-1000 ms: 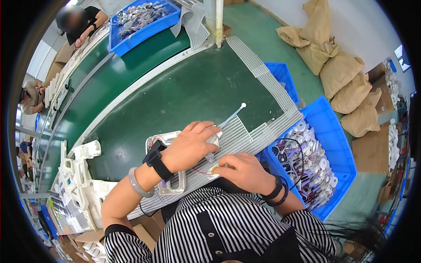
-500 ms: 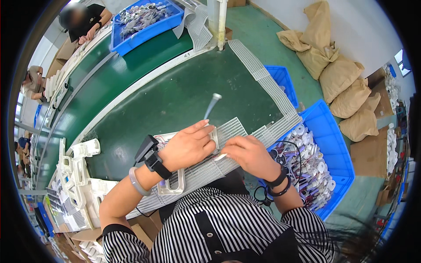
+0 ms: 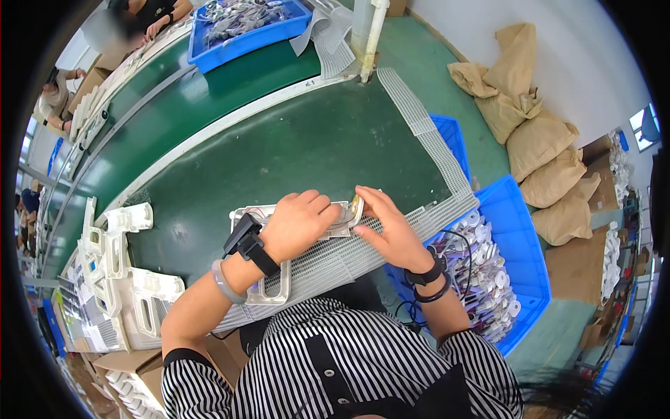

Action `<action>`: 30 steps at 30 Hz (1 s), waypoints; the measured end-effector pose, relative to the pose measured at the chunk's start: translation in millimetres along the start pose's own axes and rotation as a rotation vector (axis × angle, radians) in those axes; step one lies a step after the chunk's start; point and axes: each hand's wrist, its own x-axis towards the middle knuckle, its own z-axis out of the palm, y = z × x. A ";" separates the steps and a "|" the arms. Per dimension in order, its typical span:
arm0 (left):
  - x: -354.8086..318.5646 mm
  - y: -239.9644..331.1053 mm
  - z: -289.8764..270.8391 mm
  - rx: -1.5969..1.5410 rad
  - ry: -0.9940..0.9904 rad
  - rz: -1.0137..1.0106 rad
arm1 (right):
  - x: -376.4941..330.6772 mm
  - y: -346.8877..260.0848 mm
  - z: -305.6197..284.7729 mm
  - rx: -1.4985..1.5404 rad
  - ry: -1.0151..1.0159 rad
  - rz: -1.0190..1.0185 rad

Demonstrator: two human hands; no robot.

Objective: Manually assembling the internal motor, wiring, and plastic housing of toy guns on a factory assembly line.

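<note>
A white plastic housing [image 3: 284, 292] with a handle-like opening lies on the near edge of the green work surface. My left hand [image 3: 296, 227] is closed over its upper arm, fingers curled, and hides much of it. Thin reddish wires show inside the housing beside the black device on my left wrist. My right hand [image 3: 392, 234] grips the housing's right end, thumb on the near side and fingers on the far side. Between them a curved white end piece [image 3: 356, 211] stands up, with something yellowish by it. Whether that piece is separate, I cannot tell.
White housings [image 3: 118, 255] are piled at the left. A blue bin [image 3: 527, 244] of white parts with purplish wires stands at the right. Perforated grey matting [image 3: 335, 269] lines the near edge. Farther off are a blue tray [image 3: 251, 43], a post [image 3: 372, 42] and brown sacks [image 3: 541, 143].
The grey tube that stuck up beyond my left hand no longer shows. My right hand, which pinched a small white piece, has moved up to the housing's right end. The view has shifted slightly.
</note>
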 end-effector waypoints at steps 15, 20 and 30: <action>4.4 11.0 6.6 0.027 0.014 -0.118 | 0.2 3.2 17.6 -0.149 -0.018 0.107; 3.0 17.0 4.2 0.050 0.035 -0.158 | 1.3 -8.8 10.3 -0.164 0.014 0.131; -1.1 19.3 13.3 0.003 0.040 -0.180 | 2.8 -7.0 6.4 -0.254 -0.028 0.016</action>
